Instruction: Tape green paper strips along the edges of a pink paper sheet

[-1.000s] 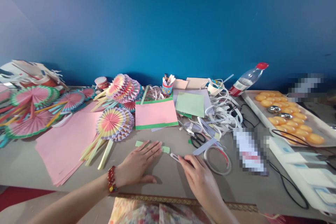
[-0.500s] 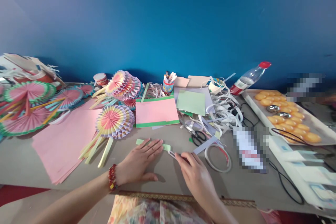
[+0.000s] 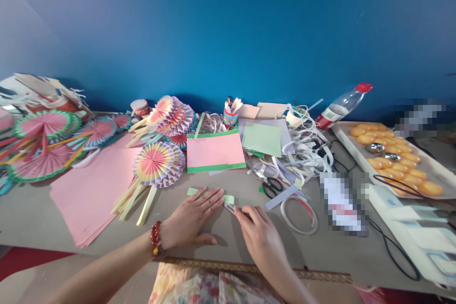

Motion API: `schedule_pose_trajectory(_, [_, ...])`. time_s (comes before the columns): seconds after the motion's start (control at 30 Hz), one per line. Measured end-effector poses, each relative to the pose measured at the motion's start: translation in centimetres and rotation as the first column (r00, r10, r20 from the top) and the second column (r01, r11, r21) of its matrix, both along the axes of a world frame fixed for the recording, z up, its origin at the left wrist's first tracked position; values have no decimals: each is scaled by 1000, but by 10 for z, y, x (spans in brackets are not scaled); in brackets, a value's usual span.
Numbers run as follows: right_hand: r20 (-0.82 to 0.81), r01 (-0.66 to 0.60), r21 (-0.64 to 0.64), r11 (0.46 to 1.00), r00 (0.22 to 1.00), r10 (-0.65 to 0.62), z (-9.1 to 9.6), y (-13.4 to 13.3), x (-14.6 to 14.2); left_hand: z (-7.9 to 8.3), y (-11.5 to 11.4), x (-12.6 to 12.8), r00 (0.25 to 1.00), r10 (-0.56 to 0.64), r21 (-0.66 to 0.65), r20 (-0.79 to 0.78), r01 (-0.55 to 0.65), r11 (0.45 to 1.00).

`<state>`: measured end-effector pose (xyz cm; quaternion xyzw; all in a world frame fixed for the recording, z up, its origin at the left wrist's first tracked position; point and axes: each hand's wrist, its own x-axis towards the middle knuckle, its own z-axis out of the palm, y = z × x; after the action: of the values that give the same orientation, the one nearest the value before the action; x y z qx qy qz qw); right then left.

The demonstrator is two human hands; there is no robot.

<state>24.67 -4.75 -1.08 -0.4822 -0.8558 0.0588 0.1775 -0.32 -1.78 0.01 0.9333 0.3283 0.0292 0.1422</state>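
A light green paper strip [image 3: 229,199] lies on the table under my left hand [image 3: 198,213], which is spread flat and presses it down. Both ends of the strip show past the fingers. In my right hand [image 3: 262,235] is a slim, pale utility knife [image 3: 230,207], gripped between thumb and fingers. Its tip is at the strip's lower edge, close to my left fingertips. Behind the hands lies a pink paper sheet [image 3: 216,153] with green bands along its top and bottom edges.
Folded paper fans [image 3: 156,164] and pink sheets [image 3: 94,194] lie to the left. Right of the hands are scissors [image 3: 271,186], a tape roll [image 3: 284,216] and white paper strips [image 3: 309,152]. A bottle [image 3: 340,107] leans near a tray [image 3: 359,152] of orange pieces.
The knife tip has moved slightly left along the strip's lower edge, towards my left fingertips. My left hand stays flat on the strip. The whole view has shifted a little.
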Motion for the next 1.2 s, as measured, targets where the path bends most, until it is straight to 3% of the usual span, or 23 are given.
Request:
schedule_pose_trajectory(0.37, [-21,-2,22,1000,1000,2,2,1,-1,-5,0,-23,998,48,50,-35,-47,998])
schedule_pose_trajectory(0.83, [-3,-16,-38,999,1000,16,-1,4,-28,-6,2,-24,999,35,32,-6,-35,999])
schedule_pose_trajectory(1.2, [-81,-93,-25,995,993,91,0,10,-10,-4,-17,-5,994,109,84,-13,-107,991])
